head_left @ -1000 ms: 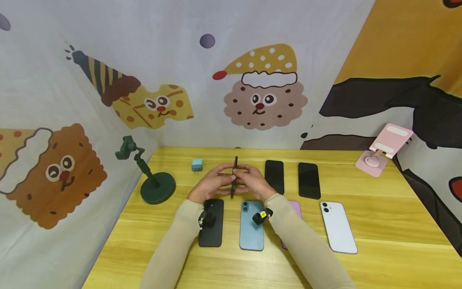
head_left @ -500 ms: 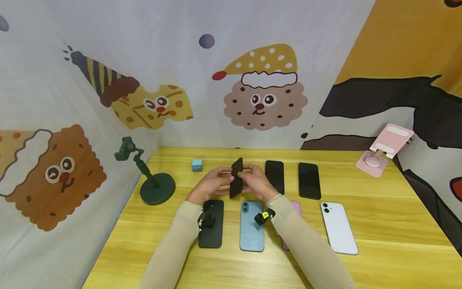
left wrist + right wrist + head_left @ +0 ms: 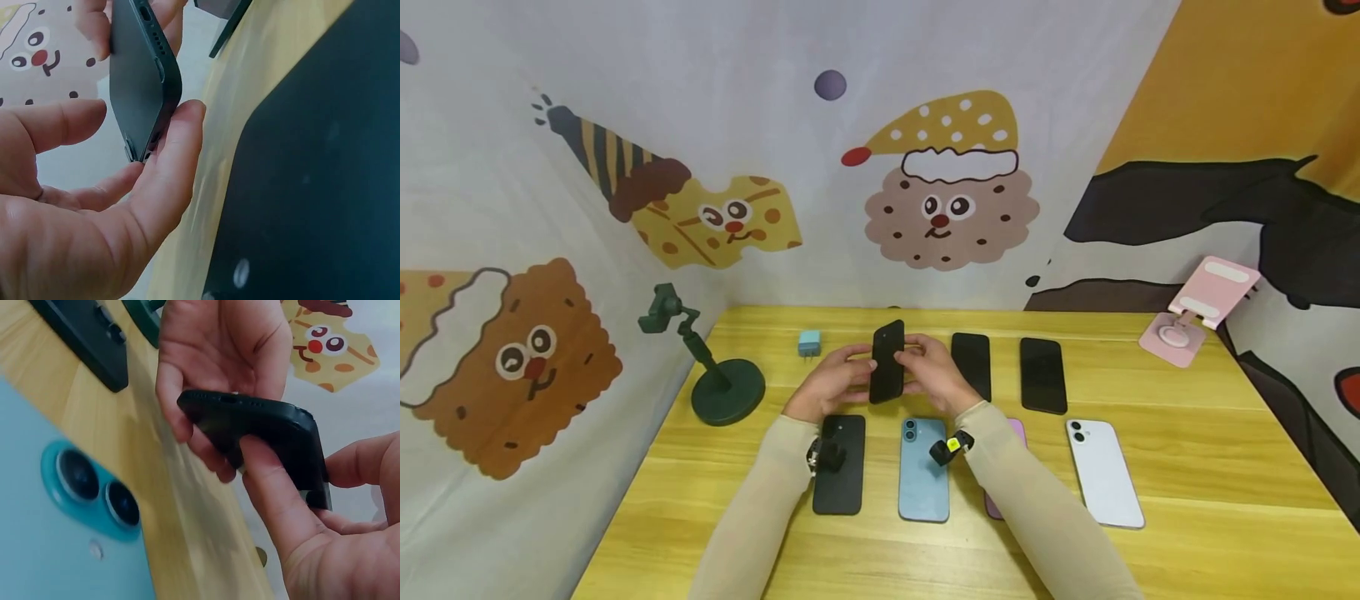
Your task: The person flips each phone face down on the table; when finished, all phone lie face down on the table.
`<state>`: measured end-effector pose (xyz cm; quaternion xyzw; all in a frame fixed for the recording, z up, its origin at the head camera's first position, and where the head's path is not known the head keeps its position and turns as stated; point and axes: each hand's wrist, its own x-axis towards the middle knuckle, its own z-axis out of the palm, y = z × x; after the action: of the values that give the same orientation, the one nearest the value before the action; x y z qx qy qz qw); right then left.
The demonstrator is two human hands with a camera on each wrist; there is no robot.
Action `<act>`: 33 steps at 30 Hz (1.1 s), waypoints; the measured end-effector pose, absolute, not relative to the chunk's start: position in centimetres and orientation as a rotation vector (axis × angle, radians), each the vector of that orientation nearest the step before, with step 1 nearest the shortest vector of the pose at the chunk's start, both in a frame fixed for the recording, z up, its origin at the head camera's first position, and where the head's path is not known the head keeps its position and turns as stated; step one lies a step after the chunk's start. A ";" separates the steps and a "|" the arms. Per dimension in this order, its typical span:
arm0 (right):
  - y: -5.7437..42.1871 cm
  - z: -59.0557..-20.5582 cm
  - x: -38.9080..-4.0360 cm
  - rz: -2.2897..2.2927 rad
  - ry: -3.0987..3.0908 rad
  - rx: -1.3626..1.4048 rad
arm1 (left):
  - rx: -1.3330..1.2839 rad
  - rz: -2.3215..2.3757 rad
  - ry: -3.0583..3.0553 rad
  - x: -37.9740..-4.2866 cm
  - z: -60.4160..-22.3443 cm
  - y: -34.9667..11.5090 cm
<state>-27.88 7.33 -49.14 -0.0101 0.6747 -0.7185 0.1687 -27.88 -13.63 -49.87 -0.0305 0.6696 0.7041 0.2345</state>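
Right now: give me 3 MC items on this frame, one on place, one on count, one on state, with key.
1. Where is the blue charger?
A. at the table's far side, between the green stand and the hands
B. on the pink stand
C. on the white phone

2. How many phones lie screen-up, dark, in the far row?
A. none
B. two
C. five

3. How is the black phone held?
A. flat on the table
B. lifted, gripped by the left hand and the right hand
C. by the right hand alone

Key: 1 A, it sits left of the hands near the wall; 2 B, two dark screens right of the hands; 3 B, fingers of both hands curl round its edges.
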 end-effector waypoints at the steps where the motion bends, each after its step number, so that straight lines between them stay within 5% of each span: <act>1: 7.4 -49.2 -27.9 -2.040 1.922 -0.035 | -0.088 1.935 1.839 -27.9 -49.9 -13.6; 33: 8.0 -50.9 -28.5 -1.666 2.300 -0.045 | -0.109 1.699 2.187 -27.9 -50.0 -13.2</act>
<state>-28.53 8.02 -50.87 -0.0158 0.8007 -0.5797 0.1500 -27.91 -13.22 -50.02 -0.0385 0.7757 0.6026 0.1837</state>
